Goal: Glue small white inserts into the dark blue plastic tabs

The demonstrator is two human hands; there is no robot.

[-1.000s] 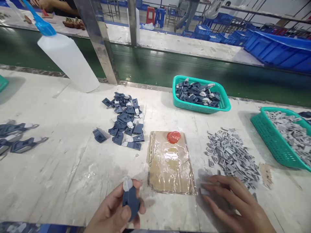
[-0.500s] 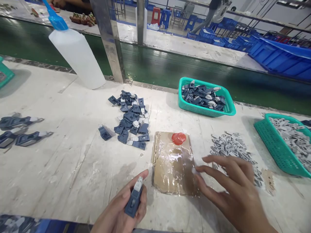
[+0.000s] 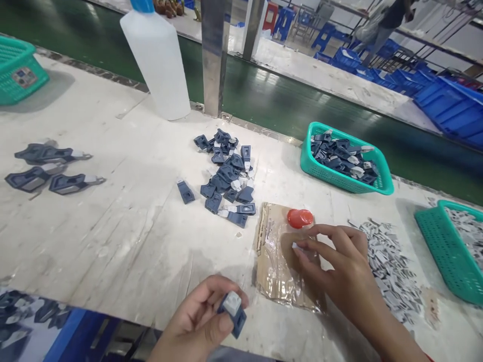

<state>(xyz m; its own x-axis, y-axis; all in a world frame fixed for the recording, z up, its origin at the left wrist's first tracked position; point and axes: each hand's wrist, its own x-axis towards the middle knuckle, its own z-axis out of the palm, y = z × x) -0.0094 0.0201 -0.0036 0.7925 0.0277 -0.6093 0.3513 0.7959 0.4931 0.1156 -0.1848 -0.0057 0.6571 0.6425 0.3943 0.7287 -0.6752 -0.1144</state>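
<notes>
In the head view, the left hand [image 3: 202, 324] sits at the near edge of the white table [image 3: 113, 241], its fingers closed around a dark blue plastic part [image 3: 233, 307] with a pale grey end turned up toward the camera. The right hand [image 3: 339, 266] lies over the cardboard pad [image 3: 273, 261] wrapped in clear film, fingers bent, thumb and forefinger pinched on what looks like a small grey piece [image 3: 296, 246], though it is too small to be sure. A red cap [image 3: 300, 217] rests on the far edge of the pad, just beyond the fingertips. A loose heap of blue parts [image 3: 226, 178] lies farther off to the left of the pad, and a spread of grey clips [image 3: 392, 261] lies just to the right of the hand. Farther off stands a teal basket [image 3: 377, 187] holding more blue parts, and a white bottle [image 3: 158, 55] stands at the far left by a metal post [image 3: 215, 55].
</notes>
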